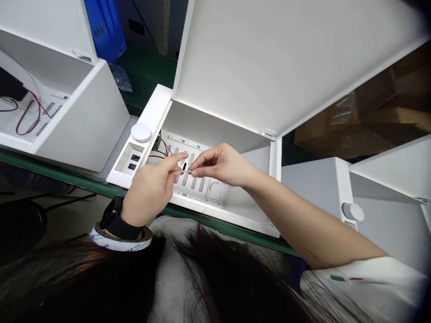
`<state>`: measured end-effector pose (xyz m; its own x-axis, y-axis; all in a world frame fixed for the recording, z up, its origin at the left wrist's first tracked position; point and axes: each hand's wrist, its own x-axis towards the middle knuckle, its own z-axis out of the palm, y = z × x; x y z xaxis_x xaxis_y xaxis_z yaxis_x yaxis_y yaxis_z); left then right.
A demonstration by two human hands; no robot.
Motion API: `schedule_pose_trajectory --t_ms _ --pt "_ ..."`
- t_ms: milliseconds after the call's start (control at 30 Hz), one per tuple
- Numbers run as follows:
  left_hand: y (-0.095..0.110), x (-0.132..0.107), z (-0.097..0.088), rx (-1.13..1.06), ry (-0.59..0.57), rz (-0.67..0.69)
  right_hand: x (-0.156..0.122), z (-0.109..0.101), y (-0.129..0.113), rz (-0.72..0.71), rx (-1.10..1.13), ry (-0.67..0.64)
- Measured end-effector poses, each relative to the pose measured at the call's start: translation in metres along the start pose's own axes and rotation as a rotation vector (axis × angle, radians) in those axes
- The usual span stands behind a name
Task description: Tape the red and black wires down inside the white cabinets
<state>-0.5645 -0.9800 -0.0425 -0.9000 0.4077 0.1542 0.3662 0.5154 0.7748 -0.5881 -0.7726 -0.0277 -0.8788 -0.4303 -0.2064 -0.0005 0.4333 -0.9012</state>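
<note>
Above the open white box (274,163), my left hand (150,188) and my right hand (224,166) meet fingertip to fingertip. Between them they pinch a small, thin, pale strip (186,171), too small to tell its kind. Both hands are closed at the thumb and forefinger. Below the fingers lies the box's slotted floor (193,183), with red and black wires (164,146) at its left. A roll of double-sided tape (121,244) hangs round my left wrist beside a black watch (116,215).
The box's raised lid (269,58) stands behind. Its left side carries a round white knob (141,133) and black sockets (134,158). Another open box (81,121) stands left, a further one (316,179) right, on a green bench (148,67). Cardboard boxes (367,112) sit behind.
</note>
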Motion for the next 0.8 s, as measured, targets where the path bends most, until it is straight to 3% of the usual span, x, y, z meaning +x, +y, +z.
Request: schedule_pose_trajectory --t_ms 133,233,367,533,633,800 --pt "-0.003 0.001 0.006 0.169 -0.013 0.14 0.007 -0.004 -0.001 0.093 -0.015 -0.106" --pt "-0.008 0.001 0.005 0.201 0.137 0.152 0.022 -0.012 0.01 0.143 -0.219 -0.042" --pt "-0.023 -0.003 -0.004 0.333 0.347 0.128 0.053 -0.017 0.078 0.257 -0.63 0.223" --pt "-0.038 -0.005 -0.003 0.465 0.297 0.119 0.073 0.011 0.174 0.286 -0.747 0.118" --pt "-0.038 -0.003 0.001 0.469 0.312 0.104 0.076 0.03 0.198 0.206 -0.769 0.081" --pt "-0.036 0.0 0.002 0.465 0.338 0.082 0.08 0.038 0.206 0.142 -0.885 -0.038"
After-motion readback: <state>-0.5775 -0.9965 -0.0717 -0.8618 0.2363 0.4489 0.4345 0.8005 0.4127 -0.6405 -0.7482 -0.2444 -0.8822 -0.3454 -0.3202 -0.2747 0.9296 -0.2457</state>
